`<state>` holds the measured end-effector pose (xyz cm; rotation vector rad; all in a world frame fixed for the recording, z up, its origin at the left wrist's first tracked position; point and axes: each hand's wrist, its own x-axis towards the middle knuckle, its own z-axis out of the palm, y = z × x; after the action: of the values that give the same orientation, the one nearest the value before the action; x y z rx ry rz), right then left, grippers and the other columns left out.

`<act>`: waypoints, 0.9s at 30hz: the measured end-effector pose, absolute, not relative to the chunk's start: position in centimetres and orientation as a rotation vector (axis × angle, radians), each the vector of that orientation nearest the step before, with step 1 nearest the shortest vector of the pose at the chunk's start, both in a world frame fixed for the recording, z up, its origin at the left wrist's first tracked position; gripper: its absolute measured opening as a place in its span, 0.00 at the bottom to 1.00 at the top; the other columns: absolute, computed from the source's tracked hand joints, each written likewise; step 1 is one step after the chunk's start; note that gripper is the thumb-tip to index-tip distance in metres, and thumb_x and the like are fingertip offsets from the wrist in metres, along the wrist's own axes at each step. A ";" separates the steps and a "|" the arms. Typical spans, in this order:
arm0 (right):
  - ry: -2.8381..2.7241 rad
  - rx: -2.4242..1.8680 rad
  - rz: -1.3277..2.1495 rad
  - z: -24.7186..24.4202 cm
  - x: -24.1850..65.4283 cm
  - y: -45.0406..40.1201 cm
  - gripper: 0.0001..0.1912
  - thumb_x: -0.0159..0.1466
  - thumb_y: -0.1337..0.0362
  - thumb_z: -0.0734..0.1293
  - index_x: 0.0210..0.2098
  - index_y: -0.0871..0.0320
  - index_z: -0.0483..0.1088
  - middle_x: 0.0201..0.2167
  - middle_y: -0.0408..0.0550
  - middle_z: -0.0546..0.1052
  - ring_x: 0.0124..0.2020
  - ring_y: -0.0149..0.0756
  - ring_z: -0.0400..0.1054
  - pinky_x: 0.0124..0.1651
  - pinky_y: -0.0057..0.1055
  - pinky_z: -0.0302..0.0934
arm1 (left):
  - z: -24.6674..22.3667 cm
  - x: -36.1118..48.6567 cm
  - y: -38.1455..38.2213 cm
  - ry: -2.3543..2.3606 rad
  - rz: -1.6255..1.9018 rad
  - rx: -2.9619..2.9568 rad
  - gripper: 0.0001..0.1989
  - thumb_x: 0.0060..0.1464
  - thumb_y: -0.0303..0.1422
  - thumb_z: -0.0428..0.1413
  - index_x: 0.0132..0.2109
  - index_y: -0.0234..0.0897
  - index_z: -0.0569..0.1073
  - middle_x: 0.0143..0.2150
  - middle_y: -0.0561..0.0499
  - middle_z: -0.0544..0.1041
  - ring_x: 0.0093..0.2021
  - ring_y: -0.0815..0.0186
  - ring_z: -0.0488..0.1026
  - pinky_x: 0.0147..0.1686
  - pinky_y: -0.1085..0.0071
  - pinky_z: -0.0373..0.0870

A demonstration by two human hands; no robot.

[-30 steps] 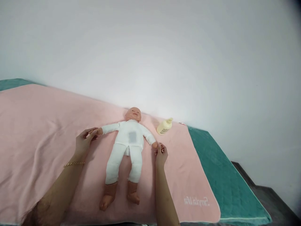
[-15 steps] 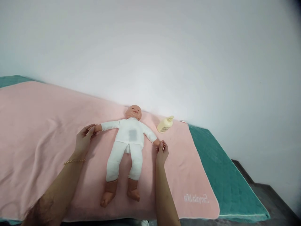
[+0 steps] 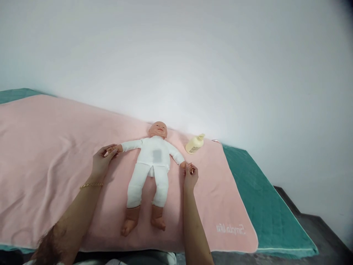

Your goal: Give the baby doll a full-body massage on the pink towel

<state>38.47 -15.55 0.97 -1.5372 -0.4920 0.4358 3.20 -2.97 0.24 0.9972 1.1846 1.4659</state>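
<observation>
Holding: our left grip (image 3: pixel 103 158) and our right grip (image 3: pixel 191 176) each have one hand of the doll (image 3: pixel 147 156).
Left grip: drawn narrow, our thumb and fingers pinched on the doll's hand on that side; a gold-coloured bracelet (image 3: pixel 91 185) circles our wrist.
Right grip: narrow as well, our bent fingers and thumb on the doll's other hand, beside its hip but out from the body.
Doll: on its back on the pink blanket (image 3: pixel 68 140), between our forearms, head toward the wall (image 3: pixel 176 66), feet toward us, arms spread to both sides and legs slightly apart.
Doll's clothing: white cloth over trunk, arms and legs, with a grey patch (image 3: pixel 157 156) on the chest; head, hands and feet are bare.
Bottle: a pale yellow pump bottle (image 3: pixel 194 144) is on the blanket, beyond our right grip and apart from the doll; it leans rightward in our view, and we cannot read its small print.
Blanket: wrinkled at our left, with pale reversed lettering (image 3: pixel 231 229) near its right near corner.
Underneath: a green mat (image 3: pixel 270 206) shows past the blanket at our right and in the far left corner.
Lower right: we see a dark grey surface (image 3: pixel 314 228) beyond the mat.
</observation>
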 end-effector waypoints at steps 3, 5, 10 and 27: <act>-0.485 -1.535 0.443 1.1 38.3 -15.5 0.27 0.56 0.43 0.71 0.41 0.60 0.67 0.31 0.44 0.74 0.23 0.28 0.62 0.27 0.30 0.61 | 0.5 3.3 -3.1 1.187 1.471 0.994 0.15 0.55 0.33 0.66 0.48 0.32 0.77 0.50 0.45 0.78 0.43 0.62 0.77 0.45 0.60 0.78; -0.487 -1.534 0.448 1.1 38.3 -15.4 0.27 0.55 0.43 0.71 0.39 0.59 0.66 0.33 0.45 0.74 0.21 0.27 0.61 0.26 0.30 0.60 | 0.7 3.3 -3.2 1.197 1.471 0.991 0.14 0.54 0.32 0.66 0.47 0.32 0.77 0.49 0.45 0.78 0.43 0.62 0.77 0.44 0.61 0.78; -0.502 -1.546 0.446 1.0 38.3 -15.5 0.27 0.57 0.41 0.70 0.38 0.58 0.66 0.33 0.45 0.75 0.20 0.26 0.61 0.25 0.30 0.58 | 0.9 3.4 -3.4 1.212 1.456 0.987 0.11 0.58 0.31 0.64 0.47 0.32 0.77 0.47 0.47 0.78 0.41 0.64 0.77 0.43 0.62 0.77; -0.500 -1.531 0.389 0.3 38.8 -15.4 0.31 0.60 0.43 0.67 0.51 0.61 0.71 0.46 0.56 0.77 0.35 0.37 0.72 0.39 0.35 0.68 | 0.4 3.4 -2.7 1.164 1.495 0.891 0.18 0.54 0.39 0.64 0.50 0.36 0.77 0.48 0.46 0.79 0.40 0.66 0.78 0.48 0.65 0.78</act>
<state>38.80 -15.36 0.31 -1.5308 -0.5001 0.3885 3.35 -2.74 0.41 0.8913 1.1643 1.4953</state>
